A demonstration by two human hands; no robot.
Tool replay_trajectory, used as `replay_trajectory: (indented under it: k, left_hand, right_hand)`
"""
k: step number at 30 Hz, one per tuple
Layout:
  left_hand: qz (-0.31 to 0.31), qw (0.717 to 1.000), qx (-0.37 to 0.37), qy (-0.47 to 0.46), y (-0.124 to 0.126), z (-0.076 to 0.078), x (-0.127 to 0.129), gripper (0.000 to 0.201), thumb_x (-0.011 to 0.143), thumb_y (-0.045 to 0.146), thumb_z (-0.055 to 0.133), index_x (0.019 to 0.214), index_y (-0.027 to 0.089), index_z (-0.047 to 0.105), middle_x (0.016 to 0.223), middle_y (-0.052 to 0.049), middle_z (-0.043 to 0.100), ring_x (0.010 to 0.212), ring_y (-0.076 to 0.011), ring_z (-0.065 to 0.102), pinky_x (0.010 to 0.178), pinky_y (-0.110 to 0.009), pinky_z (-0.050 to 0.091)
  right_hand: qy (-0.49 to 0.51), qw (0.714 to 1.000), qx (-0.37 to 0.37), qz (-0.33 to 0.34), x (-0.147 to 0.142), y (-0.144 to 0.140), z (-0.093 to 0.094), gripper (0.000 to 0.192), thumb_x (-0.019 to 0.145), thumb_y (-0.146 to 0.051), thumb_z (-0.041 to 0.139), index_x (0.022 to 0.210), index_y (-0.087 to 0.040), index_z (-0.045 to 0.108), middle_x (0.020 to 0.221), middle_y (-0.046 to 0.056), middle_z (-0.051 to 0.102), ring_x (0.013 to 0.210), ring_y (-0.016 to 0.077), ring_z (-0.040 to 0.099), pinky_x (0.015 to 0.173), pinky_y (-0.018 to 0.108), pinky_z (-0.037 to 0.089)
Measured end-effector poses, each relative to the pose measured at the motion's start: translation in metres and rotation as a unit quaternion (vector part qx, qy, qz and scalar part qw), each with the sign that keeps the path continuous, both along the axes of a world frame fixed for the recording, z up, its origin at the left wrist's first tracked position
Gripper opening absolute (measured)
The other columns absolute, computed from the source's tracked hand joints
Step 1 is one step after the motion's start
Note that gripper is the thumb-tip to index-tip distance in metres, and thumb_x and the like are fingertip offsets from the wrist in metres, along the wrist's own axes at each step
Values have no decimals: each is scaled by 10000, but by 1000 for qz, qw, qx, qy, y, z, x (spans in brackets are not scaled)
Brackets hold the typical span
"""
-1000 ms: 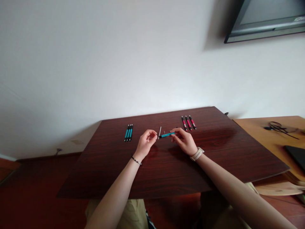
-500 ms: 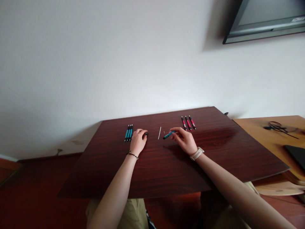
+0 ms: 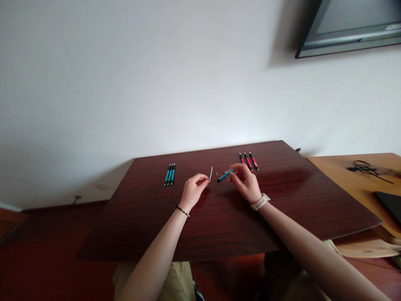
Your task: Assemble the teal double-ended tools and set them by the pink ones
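Observation:
My left hand [image 3: 194, 189] has its thumb and fingertips pinched at the lower end of a thin white pen refill [image 3: 211, 173]. In my right hand [image 3: 246, 180] is a blue pen barrel [image 3: 224, 176] with a dark end, held tilted between thumb and fingers and pointing down to the left. A tiny spring-like piece [image 3: 216, 174] lies between the refill and the barrel. Left of my left hand, three blue pens [image 3: 169, 174] with black ends lie side by side. Three pink pens [image 3: 247, 160] rest beyond my right hand, partly covered by it.
The dark brown table [image 3: 225, 234] stands against a white wall. To the right, a lighter wooden table [image 3: 332, 167] carries a coiled black cable [image 3: 365, 167] and a flat black object [image 3: 388, 207]. A screen [image 3: 354, 29] hangs on the wall at upper right.
My left hand has moved right, from beside the blue pens to the refill, and now pinches its lower end. My right hand stays nearly in place with the barrel.

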State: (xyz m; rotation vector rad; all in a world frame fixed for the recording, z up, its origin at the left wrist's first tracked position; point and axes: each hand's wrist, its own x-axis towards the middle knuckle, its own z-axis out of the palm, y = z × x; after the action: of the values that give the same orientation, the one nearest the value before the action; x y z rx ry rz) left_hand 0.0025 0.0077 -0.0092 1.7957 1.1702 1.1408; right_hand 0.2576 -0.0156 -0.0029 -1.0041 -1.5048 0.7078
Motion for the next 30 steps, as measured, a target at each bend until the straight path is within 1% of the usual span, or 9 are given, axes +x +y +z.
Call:
replay_trajectory:
  k: [2,4,9,16,24,30]
  left_hand:
    - [-30,996,-51,-68,-3,2,7,171,937,355,744,1004,198,759,1007,-81,819,918,-237,780,871,-366,597]
    - [-47,988,-93,-113,-5,4,11,214,926,373,759,1020,182,741,1019,-102,825,918,-239,788,854,-362,601]
    - [-74,976,-153,-135,-9,5,13,277,928,420,766,1044,172,723,1054,-130,832,891,-229,791,766,-323,571]
    - [-103,969,-175,-141,-14,6,19,304,936,454,765,1041,173,718,1061,-134,833,874,-221,787,762,-322,556]
    - [-100,966,-188,-145,-15,8,20,300,922,441,775,1034,169,712,1054,-136,834,856,-213,781,766,-319,550]
    - [-102,966,-187,-148,-15,8,20,303,911,442,778,1029,171,710,1038,-134,834,832,-205,771,758,-318,545]
  right_hand:
    - [20,1000,1,-4,0,1,-1,356,1017,-526,680,1205,-247,561,929,47,754,746,199,756,663,313,601]
    - [37,999,-1,-7,0,1,-1,373,1005,-544,692,1185,-253,543,907,36,741,728,195,748,638,304,590]
    - [58,998,-4,-6,0,1,-1,379,990,-561,711,1141,-259,537,881,28,731,716,191,737,625,296,580]
    - [65,998,-7,0,-1,0,0,377,980,-556,727,1116,-259,538,891,35,736,722,194,736,632,299,587]
    - [61,998,-5,8,-1,1,-2,342,989,-520,730,1111,-258,547,894,30,737,722,189,738,649,302,585]
    - [39,999,0,7,0,2,-3,352,993,-544,716,1105,-258,543,862,27,742,715,198,745,673,322,595]
